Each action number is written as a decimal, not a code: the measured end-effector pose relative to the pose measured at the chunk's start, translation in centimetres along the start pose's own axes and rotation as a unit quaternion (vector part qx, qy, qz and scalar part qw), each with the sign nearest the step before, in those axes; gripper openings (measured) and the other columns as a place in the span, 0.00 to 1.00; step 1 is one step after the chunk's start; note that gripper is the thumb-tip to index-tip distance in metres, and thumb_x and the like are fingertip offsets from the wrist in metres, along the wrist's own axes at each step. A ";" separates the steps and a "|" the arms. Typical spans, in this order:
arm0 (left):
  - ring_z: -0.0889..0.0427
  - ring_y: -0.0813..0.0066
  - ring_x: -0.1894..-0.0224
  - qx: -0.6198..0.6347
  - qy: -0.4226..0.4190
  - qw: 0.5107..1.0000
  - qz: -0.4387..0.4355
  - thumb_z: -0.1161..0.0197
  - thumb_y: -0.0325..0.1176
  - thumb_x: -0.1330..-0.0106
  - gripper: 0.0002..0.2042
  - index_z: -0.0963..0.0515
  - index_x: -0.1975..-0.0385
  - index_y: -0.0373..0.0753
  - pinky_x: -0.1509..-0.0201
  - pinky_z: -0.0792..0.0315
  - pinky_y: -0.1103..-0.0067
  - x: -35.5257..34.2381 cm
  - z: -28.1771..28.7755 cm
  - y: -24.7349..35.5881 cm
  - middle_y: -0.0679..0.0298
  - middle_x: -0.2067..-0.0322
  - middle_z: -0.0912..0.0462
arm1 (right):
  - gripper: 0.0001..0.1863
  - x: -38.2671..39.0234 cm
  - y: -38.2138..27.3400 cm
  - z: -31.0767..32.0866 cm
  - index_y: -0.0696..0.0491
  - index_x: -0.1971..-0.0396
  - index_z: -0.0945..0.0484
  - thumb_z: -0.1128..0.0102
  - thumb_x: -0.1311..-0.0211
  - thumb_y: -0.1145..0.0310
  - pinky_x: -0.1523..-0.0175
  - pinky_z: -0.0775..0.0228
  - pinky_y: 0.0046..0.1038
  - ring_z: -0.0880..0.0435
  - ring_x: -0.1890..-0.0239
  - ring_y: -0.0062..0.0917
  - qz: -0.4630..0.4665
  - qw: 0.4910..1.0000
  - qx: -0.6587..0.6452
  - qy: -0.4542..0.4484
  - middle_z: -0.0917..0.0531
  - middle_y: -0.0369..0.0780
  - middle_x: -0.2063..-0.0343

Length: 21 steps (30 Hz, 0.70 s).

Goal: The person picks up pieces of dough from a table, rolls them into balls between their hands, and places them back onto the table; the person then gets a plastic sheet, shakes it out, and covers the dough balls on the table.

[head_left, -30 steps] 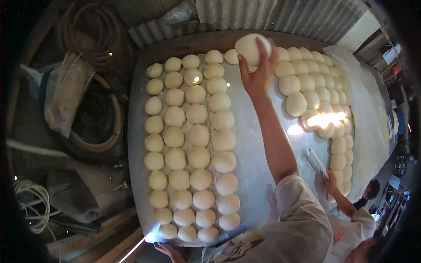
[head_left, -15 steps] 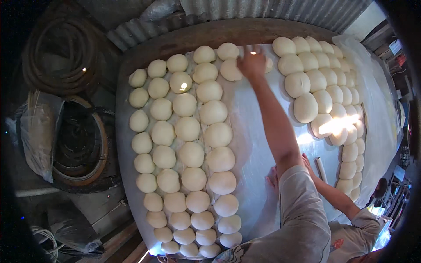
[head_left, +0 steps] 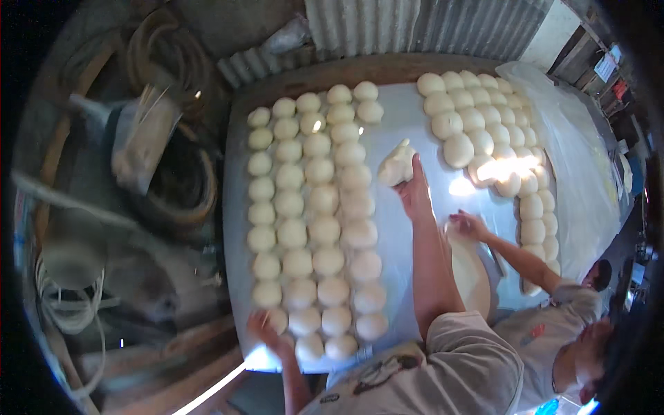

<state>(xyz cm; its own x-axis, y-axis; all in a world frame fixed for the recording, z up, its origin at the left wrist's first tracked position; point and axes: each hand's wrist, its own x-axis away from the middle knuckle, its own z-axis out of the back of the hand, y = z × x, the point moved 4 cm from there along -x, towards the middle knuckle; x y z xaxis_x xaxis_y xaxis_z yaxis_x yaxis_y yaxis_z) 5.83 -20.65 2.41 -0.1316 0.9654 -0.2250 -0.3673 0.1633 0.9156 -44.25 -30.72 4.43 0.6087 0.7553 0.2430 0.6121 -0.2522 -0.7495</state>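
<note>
My right hand (head_left: 416,195) reaches over the middle of the pale table (head_left: 395,252) and is shut on an uneven lump of white dough (head_left: 397,166), held just above the bare strip. Left of it lie several rows of round dough balls (head_left: 318,200). My left hand (head_left: 266,326) rests with fingers apart at the table's near left corner, touching the nearest balls. It is blurred.
More dough balls (head_left: 470,124) fill the far right of the table, beside a clear plastic sheet (head_left: 581,173). Another person's hand (head_left: 470,225) presses a flat round of dough (head_left: 474,273) right of my arm. A corrugated metal wall (head_left: 415,28) stands behind; coiled hoses (head_left: 180,180) lie left.
My right hand has drawn back from the far end of the table to its middle and now holds an uneven dough lump. The view has swung left and nearer.
</note>
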 end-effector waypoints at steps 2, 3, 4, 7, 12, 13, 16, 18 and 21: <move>0.40 0.58 0.35 0.071 -0.162 0.980 -0.087 0.43 0.40 0.37 0.31 0.44 0.36 0.35 0.35 0.40 0.64 -1.0 -7.7 7.7 0.53 0.38 0.40 | 0.32 10.6 -0.1 -3.8 0.54 0.40 0.36 0.56 0.31 0.43 0.46 0.27 0.32 0.21 0.51 0.28 -0.089 0.990 -0.072 -0.084 0.23 0.38 0.50; 0.41 0.58 0.33 0.131 -0.225 0.959 -0.109 0.39 0.43 0.39 0.38 0.50 0.33 0.35 0.33 0.44 0.62 -1.0 -10.8 10.2 0.53 0.35 0.42 | 0.32 14.9 1.5 -4.6 0.54 0.39 0.38 0.58 0.30 0.44 0.45 0.27 0.34 0.22 0.51 0.29 -0.126 0.981 -0.073 -0.129 0.24 0.40 0.49; 0.45 0.58 0.31 0.119 -0.243 0.954 -0.126 0.33 0.44 0.43 0.43 0.51 0.32 0.35 0.32 0.47 0.59 -0.7 -11.8 13.5 0.52 0.34 0.44 | 0.32 19.0 2.9 -5.3 0.55 0.38 0.40 0.59 0.29 0.45 0.45 0.26 0.36 0.22 0.51 0.30 -0.164 0.968 -0.075 -0.173 0.25 0.42 0.48; 0.34 0.56 0.38 0.170 -0.220 0.948 -0.154 0.28 0.37 0.48 0.39 0.40 0.38 0.32 0.35 0.39 0.65 1.0 -11.5 16.5 0.49 0.41 0.34 | 0.32 29.2 2.4 -5.8 0.59 0.38 0.40 0.62 0.28 0.46 0.49 0.25 0.31 0.21 0.54 0.30 -0.189 0.912 0.347 -0.109 0.24 0.45 0.51; 0.22 0.70 0.55 0.226 -0.150 0.959 0.081 0.36 0.34 0.38 0.18 0.27 0.53 0.29 0.49 0.28 0.74 8.5 -7.6 15.9 0.57 0.58 0.20 | 0.33 36.7 1.6 -4.8 0.66 0.43 0.37 0.50 0.33 0.51 0.42 0.37 0.39 0.27 0.46 0.44 0.179 0.864 0.468 -0.045 0.27 0.55 0.51; 0.23 0.70 0.54 0.269 -0.183 0.941 0.094 0.38 0.38 0.35 0.19 0.28 0.52 0.29 0.48 0.29 0.74 10.5 -7.2 16.2 0.57 0.57 0.21 | 0.27 38.4 1.8 -5.2 0.64 0.50 0.29 0.45 0.36 0.53 0.48 0.31 0.37 0.22 0.52 0.41 0.233 0.819 0.519 -0.071 0.23 0.55 0.56; 0.26 0.71 0.49 0.349 -0.222 0.864 0.288 0.48 0.53 0.31 0.28 0.29 0.47 0.31 0.44 0.32 0.72 14.1 -7.4 13.5 0.56 0.53 0.23 | 0.17 39.5 -0.3 -3.6 0.59 0.71 0.21 0.35 0.44 0.57 0.65 0.27 0.36 0.17 0.71 0.41 0.243 0.804 0.540 -0.065 0.18 0.49 0.75; 0.27 0.70 0.48 0.442 -0.344 0.757 0.335 0.57 0.63 0.33 0.34 0.34 0.42 0.38 0.41 0.36 0.70 15.0 -8.2 11.7 0.59 0.48 0.26 | 0.17 38.5 -1.3 -0.6 0.58 0.80 0.21 0.31 0.48 0.57 0.71 0.28 0.36 0.19 0.78 0.42 0.210 0.800 0.562 -0.028 0.20 0.47 0.82; 0.26 0.69 0.49 0.395 -0.315 0.773 0.384 0.55 0.60 0.32 0.29 0.35 0.42 0.44 0.42 0.37 0.67 15.6 -6.0 7.6 0.62 0.49 0.26 | 0.19 39.6 -2.1 3.2 0.58 0.83 0.24 0.30 0.50 0.57 0.72 0.29 0.38 0.19 0.77 0.42 0.322 0.684 0.654 0.040 0.21 0.47 0.83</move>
<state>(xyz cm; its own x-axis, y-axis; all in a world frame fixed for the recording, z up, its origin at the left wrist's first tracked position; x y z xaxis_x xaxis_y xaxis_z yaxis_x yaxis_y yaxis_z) -4.51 -5.61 3.87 0.5339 0.7063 0.4647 0.3064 -0.6739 0.6722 -23.04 1.59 13.63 0.5973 0.6938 -0.4024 -0.7380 0.2789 -0.6145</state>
